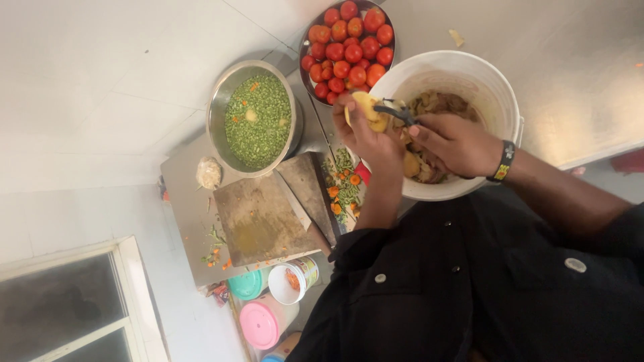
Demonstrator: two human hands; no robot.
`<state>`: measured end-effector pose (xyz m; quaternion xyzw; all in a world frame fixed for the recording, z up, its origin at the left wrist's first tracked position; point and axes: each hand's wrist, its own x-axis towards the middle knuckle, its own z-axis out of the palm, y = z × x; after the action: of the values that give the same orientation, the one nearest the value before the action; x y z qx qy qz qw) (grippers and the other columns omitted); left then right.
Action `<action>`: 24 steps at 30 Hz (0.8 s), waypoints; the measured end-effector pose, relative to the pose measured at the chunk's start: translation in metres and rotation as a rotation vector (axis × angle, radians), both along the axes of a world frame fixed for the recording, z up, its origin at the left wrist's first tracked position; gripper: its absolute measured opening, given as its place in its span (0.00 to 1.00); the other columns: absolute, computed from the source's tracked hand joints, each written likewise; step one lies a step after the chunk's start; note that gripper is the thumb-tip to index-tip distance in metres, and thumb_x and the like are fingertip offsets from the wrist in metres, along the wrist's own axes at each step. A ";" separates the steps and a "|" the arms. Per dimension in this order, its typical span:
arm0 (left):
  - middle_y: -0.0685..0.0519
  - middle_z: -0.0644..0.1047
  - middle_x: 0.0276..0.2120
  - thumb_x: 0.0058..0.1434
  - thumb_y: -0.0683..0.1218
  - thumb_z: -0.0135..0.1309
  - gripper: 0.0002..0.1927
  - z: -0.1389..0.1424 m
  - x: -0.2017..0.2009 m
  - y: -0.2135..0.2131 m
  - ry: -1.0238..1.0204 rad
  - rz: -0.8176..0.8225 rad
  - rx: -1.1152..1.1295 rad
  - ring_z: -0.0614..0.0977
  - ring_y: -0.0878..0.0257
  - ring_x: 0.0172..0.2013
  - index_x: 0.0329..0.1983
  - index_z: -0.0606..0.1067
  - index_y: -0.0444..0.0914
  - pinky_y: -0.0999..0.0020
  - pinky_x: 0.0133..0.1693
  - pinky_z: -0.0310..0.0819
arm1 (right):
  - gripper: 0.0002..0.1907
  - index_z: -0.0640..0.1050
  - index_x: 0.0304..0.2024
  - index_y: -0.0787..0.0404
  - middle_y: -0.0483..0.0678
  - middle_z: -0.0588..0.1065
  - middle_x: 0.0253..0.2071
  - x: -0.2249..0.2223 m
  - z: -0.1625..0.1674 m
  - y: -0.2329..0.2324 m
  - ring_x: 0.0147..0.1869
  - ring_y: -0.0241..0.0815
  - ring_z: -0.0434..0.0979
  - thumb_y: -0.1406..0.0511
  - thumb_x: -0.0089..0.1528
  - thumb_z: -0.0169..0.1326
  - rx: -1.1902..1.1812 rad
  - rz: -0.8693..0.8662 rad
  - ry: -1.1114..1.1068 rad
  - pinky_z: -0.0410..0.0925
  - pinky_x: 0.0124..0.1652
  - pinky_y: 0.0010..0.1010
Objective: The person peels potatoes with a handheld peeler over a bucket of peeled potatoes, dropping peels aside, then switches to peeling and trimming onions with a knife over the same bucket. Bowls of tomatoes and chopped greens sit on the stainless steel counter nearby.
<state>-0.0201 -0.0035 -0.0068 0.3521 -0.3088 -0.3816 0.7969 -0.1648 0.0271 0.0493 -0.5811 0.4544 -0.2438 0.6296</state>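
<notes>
My left hand (367, 137) is shut on a yellow, partly peeled potato (367, 107), which it holds over the rim of a white bucket (496, 84). My right hand (456, 144), with a dark wristband, grips a black peeler (396, 110) whose head rests against the potato. Both hands hover over the bucket. Inside it lie brown peelings (446, 102) and a peeled potato piece (411, 164).
A metal bowl of red tomatoes (349, 47) sits behind the bucket. A steel bowl of chopped green vegetables (258, 121) stands to the left. A wooden cutting board (265, 218) with a knife (302, 208) and chopped carrot and greens (343, 188) is nearby. Pink (260, 324) and teal (247, 285) lidded tubs stand below.
</notes>
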 end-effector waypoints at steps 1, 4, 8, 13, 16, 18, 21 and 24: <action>0.50 0.71 0.45 0.77 0.52 0.48 0.15 0.000 -0.002 0.000 0.073 0.016 0.038 0.75 0.63 0.45 0.54 0.68 0.35 0.67 0.49 0.71 | 0.22 0.72 0.33 0.63 0.44 0.66 0.16 0.002 -0.006 0.002 0.17 0.36 0.66 0.54 0.72 0.40 0.007 -0.003 -0.044 0.62 0.20 0.29; 0.51 0.71 0.42 0.76 0.57 0.46 0.18 0.003 -0.001 0.002 0.213 0.077 0.210 0.75 0.62 0.41 0.53 0.66 0.38 0.66 0.42 0.71 | 0.14 0.73 0.39 0.54 0.42 0.68 0.18 0.008 -0.021 0.014 0.18 0.33 0.67 0.54 0.69 0.42 0.139 0.018 0.042 0.63 0.20 0.29; 0.52 0.72 0.41 0.71 0.59 0.45 0.20 0.008 0.008 -0.001 0.282 0.071 0.337 0.75 0.61 0.39 0.55 0.65 0.42 0.65 0.38 0.73 | 0.23 0.71 0.32 0.64 0.44 0.65 0.17 0.009 -0.023 0.022 0.16 0.34 0.63 0.52 0.71 0.41 0.227 0.050 -0.151 0.58 0.17 0.29; 0.45 0.68 0.52 0.75 0.48 0.49 0.18 0.007 0.007 0.004 -0.491 0.184 -0.037 0.75 0.58 0.50 0.60 0.61 0.36 0.63 0.51 0.76 | 0.22 0.72 0.33 0.61 0.42 0.68 0.18 -0.018 -0.002 -0.003 0.15 0.33 0.66 0.52 0.69 0.41 0.150 0.014 -0.067 0.60 0.17 0.26; 0.43 0.75 0.47 0.70 0.42 0.54 0.13 0.006 0.009 0.001 0.118 -0.080 -0.090 0.77 0.58 0.47 0.51 0.63 0.36 0.64 0.50 0.76 | 0.23 0.71 0.31 0.63 0.44 0.66 0.17 -0.024 0.012 -0.020 0.15 0.35 0.65 0.52 0.70 0.41 0.103 0.011 -0.066 0.61 0.17 0.29; 0.43 0.76 0.46 0.72 0.41 0.53 0.11 0.007 0.014 -0.001 -0.107 -0.080 -0.178 0.78 0.59 0.46 0.53 0.66 0.35 0.66 0.50 0.75 | 0.24 0.71 0.32 0.63 0.45 0.66 0.17 -0.021 0.017 -0.024 0.15 0.36 0.66 0.51 0.71 0.41 0.105 0.042 0.006 0.62 0.17 0.31; 0.43 0.76 0.41 0.72 0.39 0.53 0.07 0.010 0.021 -0.005 -0.131 -0.025 -0.183 0.77 0.61 0.42 0.49 0.69 0.31 0.67 0.47 0.74 | 0.25 0.72 0.32 0.63 0.47 0.69 0.15 -0.014 0.016 -0.022 0.16 0.37 0.69 0.50 0.70 0.42 0.058 0.102 0.120 0.64 0.19 0.32; 0.44 0.76 0.44 0.70 0.39 0.54 0.07 0.010 0.019 -0.004 -0.173 0.058 -0.127 0.78 0.60 0.40 0.46 0.71 0.31 0.67 0.44 0.75 | 0.22 0.73 0.33 0.62 0.44 0.69 0.17 -0.006 0.006 -0.011 0.18 0.35 0.71 0.52 0.70 0.41 0.006 0.091 0.075 0.65 0.20 0.30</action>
<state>-0.0007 -0.0079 0.0036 0.3412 -0.3899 -0.3059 0.7987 -0.1706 0.0164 0.0553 -0.6081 0.4515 -0.1918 0.6241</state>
